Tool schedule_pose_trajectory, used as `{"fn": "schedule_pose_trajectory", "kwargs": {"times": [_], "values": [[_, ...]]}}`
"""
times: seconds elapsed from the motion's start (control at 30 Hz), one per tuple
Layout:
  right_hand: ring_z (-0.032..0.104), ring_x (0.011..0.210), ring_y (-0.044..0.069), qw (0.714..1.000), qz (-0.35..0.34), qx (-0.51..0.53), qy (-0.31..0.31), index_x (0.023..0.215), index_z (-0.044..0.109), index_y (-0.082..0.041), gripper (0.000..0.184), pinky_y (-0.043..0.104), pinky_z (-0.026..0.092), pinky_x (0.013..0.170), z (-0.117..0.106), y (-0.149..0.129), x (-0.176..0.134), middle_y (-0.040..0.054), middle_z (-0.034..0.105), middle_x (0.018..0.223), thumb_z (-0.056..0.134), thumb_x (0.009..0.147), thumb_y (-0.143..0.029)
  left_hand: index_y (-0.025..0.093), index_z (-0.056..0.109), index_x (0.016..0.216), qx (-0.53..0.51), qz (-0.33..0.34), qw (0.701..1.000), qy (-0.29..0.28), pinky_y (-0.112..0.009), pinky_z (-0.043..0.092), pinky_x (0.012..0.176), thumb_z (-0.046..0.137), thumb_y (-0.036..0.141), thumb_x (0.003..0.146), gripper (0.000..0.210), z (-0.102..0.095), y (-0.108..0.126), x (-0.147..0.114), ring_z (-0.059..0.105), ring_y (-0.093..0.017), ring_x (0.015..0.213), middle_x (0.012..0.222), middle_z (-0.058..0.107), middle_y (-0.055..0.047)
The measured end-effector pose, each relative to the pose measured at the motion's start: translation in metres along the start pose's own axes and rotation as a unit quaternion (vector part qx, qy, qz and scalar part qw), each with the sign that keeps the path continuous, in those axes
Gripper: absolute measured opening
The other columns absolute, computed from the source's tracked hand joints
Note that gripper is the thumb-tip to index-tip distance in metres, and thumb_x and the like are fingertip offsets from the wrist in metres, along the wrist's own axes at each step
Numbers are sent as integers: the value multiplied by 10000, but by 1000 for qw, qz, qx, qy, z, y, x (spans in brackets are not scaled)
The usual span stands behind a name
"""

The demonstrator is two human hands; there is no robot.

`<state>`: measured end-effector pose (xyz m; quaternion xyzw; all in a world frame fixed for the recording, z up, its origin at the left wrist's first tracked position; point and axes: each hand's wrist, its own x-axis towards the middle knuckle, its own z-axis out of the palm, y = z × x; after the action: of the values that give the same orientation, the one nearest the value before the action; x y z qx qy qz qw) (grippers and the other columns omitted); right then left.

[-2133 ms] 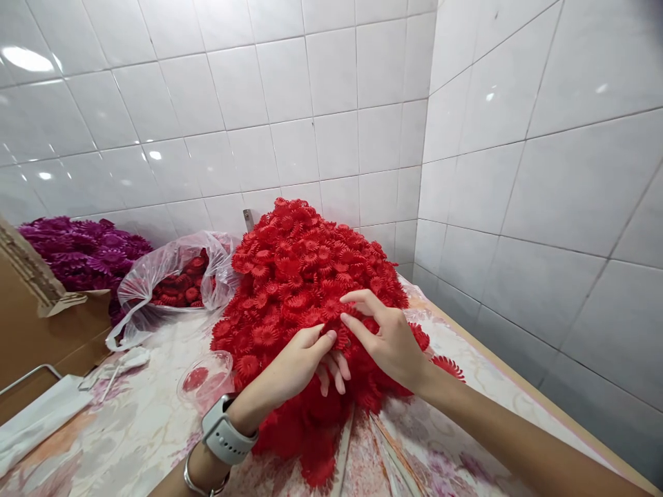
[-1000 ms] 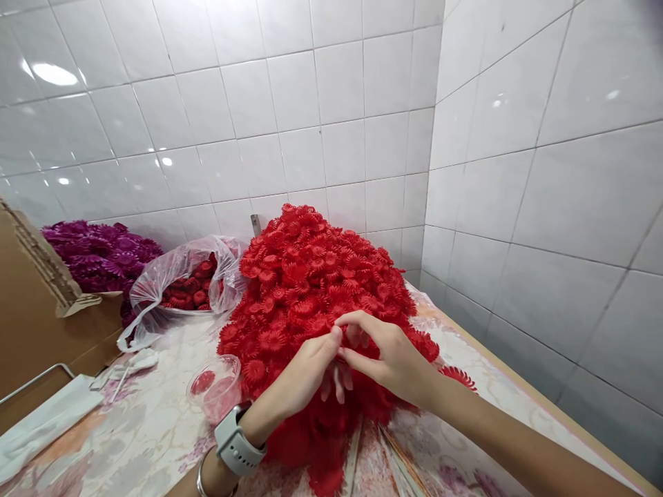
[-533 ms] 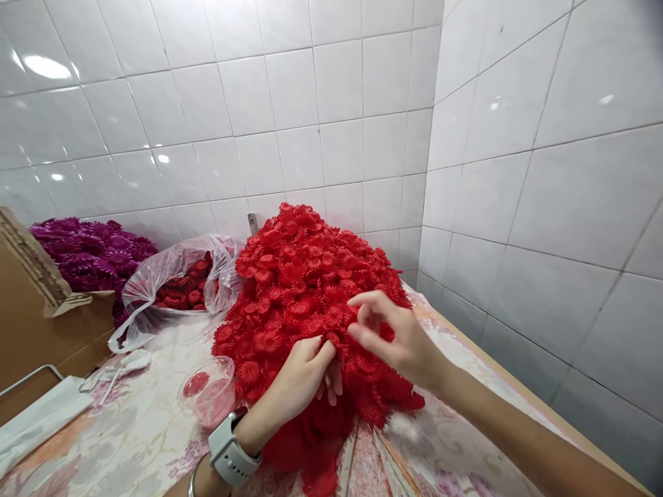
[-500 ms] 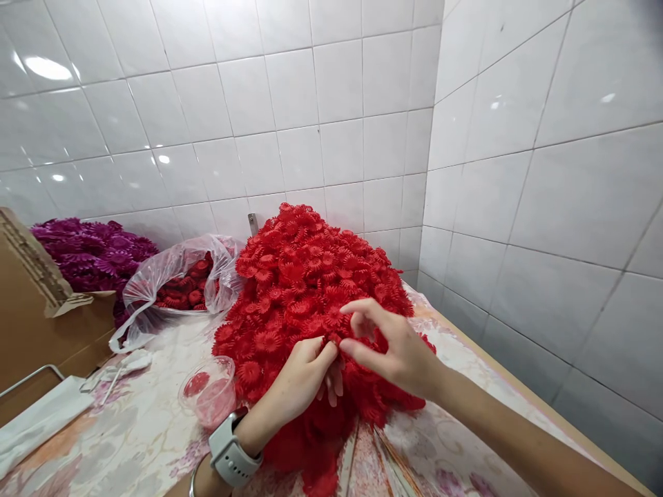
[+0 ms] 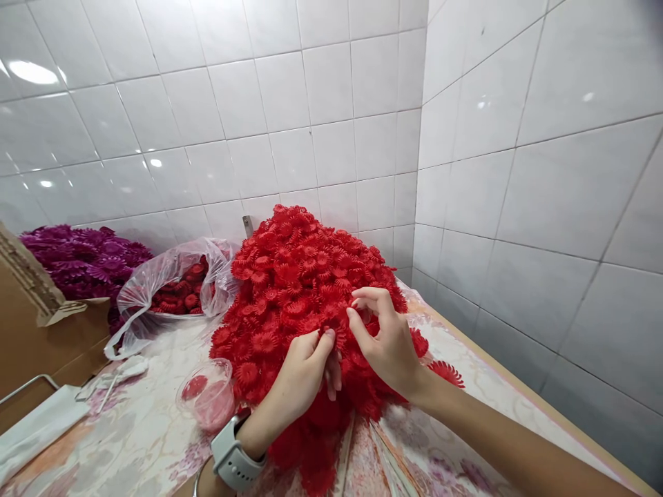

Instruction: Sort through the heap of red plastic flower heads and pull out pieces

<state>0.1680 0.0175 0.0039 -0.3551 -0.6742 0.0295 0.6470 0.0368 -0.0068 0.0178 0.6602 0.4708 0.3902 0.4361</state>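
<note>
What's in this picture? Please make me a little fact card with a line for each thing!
Left grip: thumb and finger pinched at a red flower piece
Right grip: fingers curled, fingertips apart
Watch: pale strap, left wrist
Red heap: many frilly flower pieces, in front of the hands
Clear bag: open, dark red pieces inside
Purple pile: behind the cardboard box
Clear tub: left of the heap, contents unclear
Wall: white tiles

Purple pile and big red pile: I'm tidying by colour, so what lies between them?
The head view shows a clear plastic bag of red pieces between the purple pile and the red pile.
</note>
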Motion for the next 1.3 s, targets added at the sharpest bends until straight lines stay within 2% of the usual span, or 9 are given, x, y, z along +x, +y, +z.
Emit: {"fn": "schedule_pose_trajectory", "kwargs": {"times": [0.3, 0.47, 0.57, 0.63, 0.77, 0.9, 1.0, 1.17, 1.3], "values": [[566, 711, 150, 999, 42, 24, 17, 933, 421, -211, 149, 285, 463, 674, 13, -1, 7, 3, 543, 747, 463, 794, -175, 188, 409, 541, -39, 15, 998, 35, -175, 268, 312, 361, 374, 732, 272, 0, 0, 4, 396, -73, 264, 318, 456, 47], [552, 683, 167, 984, 165, -9, 69, 922, 411, -190, 143, 316, 432, 660, -3, 19, 38, 13, 551, 739, 446, 789, -229, 194, 392, 510, -72, -11, 996, 47, -191, 248, 307, 359, 388, 687, 265, -8, -1, 0, 395, -80, 259, 323, 455, 38], [534, 581, 155, 986, 153, -3, -67, 993, 407, -180, 253, 319, 433, 632, -6, 29, 49, -35, 545, 632, 495, 766, -248, 185, 414, 534, -91, -22, 994, 50, -191, 239, 316, 366, 421, 676, 280, -15, -5, 9, 400, -79, 255, 330, 457, 42], [559, 675, 165, 979, 131, -14, -157, 973, 440, -176, 251, 341, 439, 698, -3, 27, 47, 4, 587, 734, 526, 743, -230, 176, 438, 562, -121, -30, 992, 35, -192, 228, 322, 358, 432, 673, 290, -17, -7, 17, 408, -81, 264, 346, 460, 42], [548, 924, 179, 978, 110, 37, -170, 946, 504, -181, 159, 370, 405, 860, 2, 5, 29, 67, 587, 984, 464, 821, -271, 164, 464, 566, -163, -23, 986, -4, -203, 225, 349, 333, 444, 697, 335, -15, -13, 21, 399, -79, 299, 375, 449, 38], [558, 1013, 171, 916, 180, 214, -286, 1136, 453, -233, 318, 337, 455, 854, 1, -16, 9, 53, 597, 1097, 492, 833, -318, 155, 447, 478, -135, 11, 989, -53, -213, 239, 394, 313, 451, 754, 426, -11, -20, 8, 394, -72, 355, 419, 458, 7], [585, 991, 177, 886, 209, 289, -297, 1170, 432, -242, 325, 345, 489, 818, 0, -18, 4, 57, 617, 1093, 454, 850, -296, 153, 470, 548, -121, 35, 990, -60, -215, 246, 406, 315, 462, 784, 419, -11, -20, 0, 399, -79, 379, 460, 468, 10], [603, 941, 160, 914, 221, 299, -165, 1077, 483, -198, 260, 374, 413, 925, -3, -1, 17, 72, 626, 1078, 483, 826, -269, 168, 497, 676, 2, 103, 992, 68, -216, 301, 468, 359, 463, 828, 359, -13, -20, -3, 388, -90, 442, 491, 415, 52], [624, 717, 135, 893, 256, 330, -166, 1050, 499, -179, 307, 346, 503, 769, -3, 10, 20, 54, 656, 924, 549, 780, -315, 183, 484, 661, 76, 118, 978, 153, -214, 298, 485, 384, 419, 845, 316, -13, -25, -3, 383, -90, 466, 510, 417, 59]]}}
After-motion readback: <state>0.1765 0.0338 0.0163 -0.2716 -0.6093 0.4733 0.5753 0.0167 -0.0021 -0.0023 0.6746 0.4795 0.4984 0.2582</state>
